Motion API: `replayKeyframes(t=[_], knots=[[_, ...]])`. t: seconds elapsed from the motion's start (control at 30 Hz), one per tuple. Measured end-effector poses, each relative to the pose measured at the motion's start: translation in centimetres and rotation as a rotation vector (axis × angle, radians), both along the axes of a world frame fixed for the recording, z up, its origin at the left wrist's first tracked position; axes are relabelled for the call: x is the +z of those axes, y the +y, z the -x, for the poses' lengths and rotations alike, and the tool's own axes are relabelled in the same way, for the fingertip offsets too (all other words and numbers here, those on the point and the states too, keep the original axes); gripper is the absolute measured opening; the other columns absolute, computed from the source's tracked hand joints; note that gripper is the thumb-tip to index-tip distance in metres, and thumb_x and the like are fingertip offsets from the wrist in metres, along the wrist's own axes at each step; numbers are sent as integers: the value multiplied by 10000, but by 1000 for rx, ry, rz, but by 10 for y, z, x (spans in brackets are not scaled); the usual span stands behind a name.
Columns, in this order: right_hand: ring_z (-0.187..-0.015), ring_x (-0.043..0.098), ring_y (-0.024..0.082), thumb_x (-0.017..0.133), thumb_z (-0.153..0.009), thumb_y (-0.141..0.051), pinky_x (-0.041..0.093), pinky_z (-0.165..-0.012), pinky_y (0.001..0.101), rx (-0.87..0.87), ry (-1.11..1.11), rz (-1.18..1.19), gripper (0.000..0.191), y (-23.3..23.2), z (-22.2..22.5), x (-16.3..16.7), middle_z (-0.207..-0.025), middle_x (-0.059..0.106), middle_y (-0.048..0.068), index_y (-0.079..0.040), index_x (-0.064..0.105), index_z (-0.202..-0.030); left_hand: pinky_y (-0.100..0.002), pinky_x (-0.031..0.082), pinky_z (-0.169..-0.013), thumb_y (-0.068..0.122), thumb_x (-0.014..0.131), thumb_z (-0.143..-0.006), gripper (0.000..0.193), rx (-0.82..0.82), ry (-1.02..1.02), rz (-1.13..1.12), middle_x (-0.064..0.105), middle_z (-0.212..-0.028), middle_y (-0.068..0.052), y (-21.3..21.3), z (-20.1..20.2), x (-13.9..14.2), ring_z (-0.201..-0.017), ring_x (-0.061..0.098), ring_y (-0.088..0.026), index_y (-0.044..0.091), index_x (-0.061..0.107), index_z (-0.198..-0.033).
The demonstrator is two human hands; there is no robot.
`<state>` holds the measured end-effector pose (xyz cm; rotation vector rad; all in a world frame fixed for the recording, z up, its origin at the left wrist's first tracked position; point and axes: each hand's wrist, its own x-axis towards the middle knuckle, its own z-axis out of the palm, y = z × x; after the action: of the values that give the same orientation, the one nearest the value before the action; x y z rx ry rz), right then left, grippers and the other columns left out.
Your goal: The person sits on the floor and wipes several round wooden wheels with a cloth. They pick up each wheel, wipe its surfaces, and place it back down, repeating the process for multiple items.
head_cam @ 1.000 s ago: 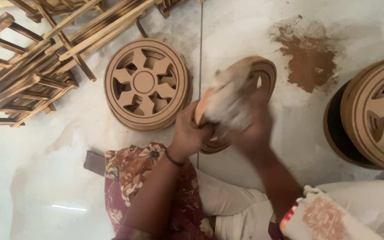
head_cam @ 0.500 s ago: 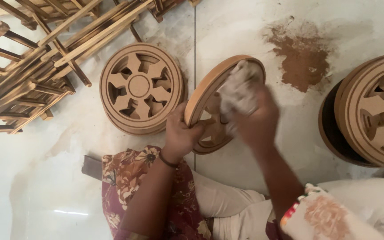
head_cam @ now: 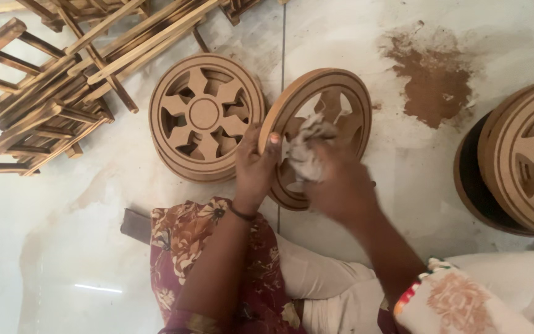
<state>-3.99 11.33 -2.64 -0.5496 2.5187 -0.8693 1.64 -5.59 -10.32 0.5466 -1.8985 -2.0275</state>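
A carved wooden wheel stands tilted on edge on the floor, left hand clasped on its rim, right hand's grip pinching a crumpled cloth against the spokes. Step judged: rubbing the face; the next move calls for turning the wheel to unrubbed cut-outs. A like wheel lies flat just beside.

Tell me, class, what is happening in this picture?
A person seated on the floor grips the rim of a round wooden wheel with the left hand, holding it tilted on edge. The right hand presses a crumpled pale cloth against its spokes. A matching wheel lies flat beside it, more are stacked to the right, and wooden frames are piled at upper left.
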Motion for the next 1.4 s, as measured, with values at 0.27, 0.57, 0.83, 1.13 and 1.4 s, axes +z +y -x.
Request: replayKeyframes(t=[0.27, 0.57, 0.83, 1.13, 1.4], knots=[[-1137, 687, 290, 785, -817, -201, 557, -961, 427, -211, -32, 183, 620, 18, 26, 2, -1281, 679, 172, -68, 593, -1392, -297, 500, -979, 435, 638, -1058, 536, -80, 156, 180, 595, -1292, -82, 8, 0, 7, -1141, 588, -176, -46, 667, -1291], [-1072, 697, 253, 852, -774, -189, 554, -908, 403, -263, -76, 123, 477, 13, 13, -9, -1187, 710, 128, -85, 688, -1210, -298, 514, -946, 408, 632, -1055, 518, -76, 137, 49, 615, -1295, -89, 13, 0, 4, -1098, 599, -162, -28, 639, -1335], [-775, 737, 279, 772, -786, -91, 612, -603, 365, -353, -469, 524, 545, 27, 34, -35, -1198, 766, 144, -80, 632, -1313, -285, 500, -909, 418, 610, -1086, 490, -65, 166, 144, 626, -1171, -73, 15, -1, 8, -1040, 587, -138, -21, 628, -1302], [-652, 666, 266, 759, -842, -152, 548, -564, 390, -299, -674, -70, 443, 30, 40, -11, -1014, 769, 246, -63, 724, -1275, -255, 449, -637, 379, 633, -1060, 393, 80, -17, 180, 540, -809, 24, 17, -2, 1, -751, 490, -69, -13, 661, -1068], [-1008, 713, 346, 803, -705, -303, 560, -879, 437, 27, -71, -238, 591, 18, 23, -19, -1176, 717, 201, -90, 683, -1243, -244, 445, -644, 315, 678, -1068, 362, 76, 51, 61, 576, -837, 21, 11, -2, 2, -752, 503, -66, -44, 662, -1108]])
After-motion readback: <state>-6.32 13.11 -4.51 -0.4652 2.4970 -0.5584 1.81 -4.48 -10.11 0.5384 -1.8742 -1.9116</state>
